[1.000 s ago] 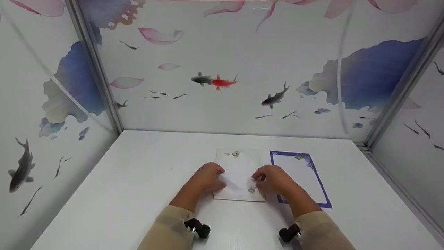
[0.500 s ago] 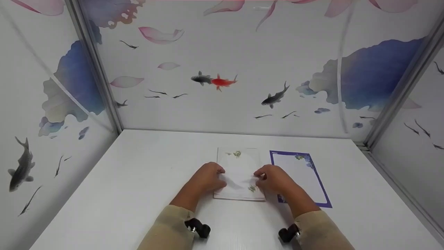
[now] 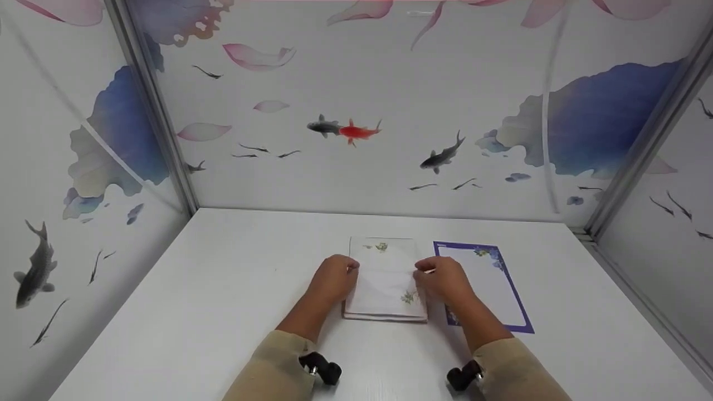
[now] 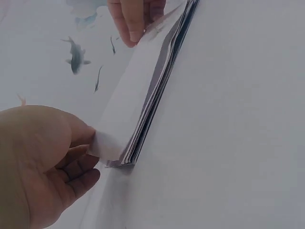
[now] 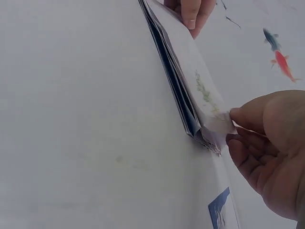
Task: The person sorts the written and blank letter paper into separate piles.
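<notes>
A stack of paper sheets (image 3: 384, 281) lies on the white table, its top sheet pale with small green flower prints. At the stack's left side, my left hand (image 3: 334, 277) pinches the top sheet's edge between thumb and fingers. My right hand (image 3: 444, 278) pinches the opposite edge. In the left wrist view the top sheet (image 4: 128, 105) stands slightly raised at its near edge over several layers with dark edges. From the right wrist view, the thumb of my right hand (image 5: 271, 148) presses on the sheet's corner, beside the green print.
Right of the stack lies a single sheet with a blue-purple border (image 3: 521, 301), partly under my right forearm. White panels printed with fish and petals (image 3: 356, 184) enclose the table (image 3: 239, 262) at the back and sides. Small black devices (image 3: 328, 370) sit at both wrists.
Both hands have shifted slightly away from me along the stack's sides, and the right has moved outward. The top sheet's near edge now shows apart from the sheets below.
</notes>
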Available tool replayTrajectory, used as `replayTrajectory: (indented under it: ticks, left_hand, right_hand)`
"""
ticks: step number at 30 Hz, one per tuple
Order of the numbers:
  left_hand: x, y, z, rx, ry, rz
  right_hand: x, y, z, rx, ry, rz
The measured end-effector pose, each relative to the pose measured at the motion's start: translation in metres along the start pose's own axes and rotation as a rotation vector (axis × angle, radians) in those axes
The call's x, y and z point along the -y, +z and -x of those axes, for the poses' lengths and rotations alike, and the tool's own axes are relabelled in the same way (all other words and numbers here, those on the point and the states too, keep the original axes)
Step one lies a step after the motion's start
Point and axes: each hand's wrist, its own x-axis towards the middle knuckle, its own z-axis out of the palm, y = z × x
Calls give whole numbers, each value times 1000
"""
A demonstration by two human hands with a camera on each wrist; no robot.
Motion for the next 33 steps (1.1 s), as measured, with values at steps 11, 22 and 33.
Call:
replayTrajectory:
  ticks: [11, 22, 33]
  left_hand:
    - [1, -3, 0, -90, -146, 210]
    - [-5, -1, -1, -126, -181, 298]
    - [-23, 10, 0, -103, -106, 418]
  right_hand:
    - [6, -5, 2, -16, 98, -155]
    - [1, -9, -1, -33, 82, -242]
    - [-15, -36, -6, -26, 90, -378]
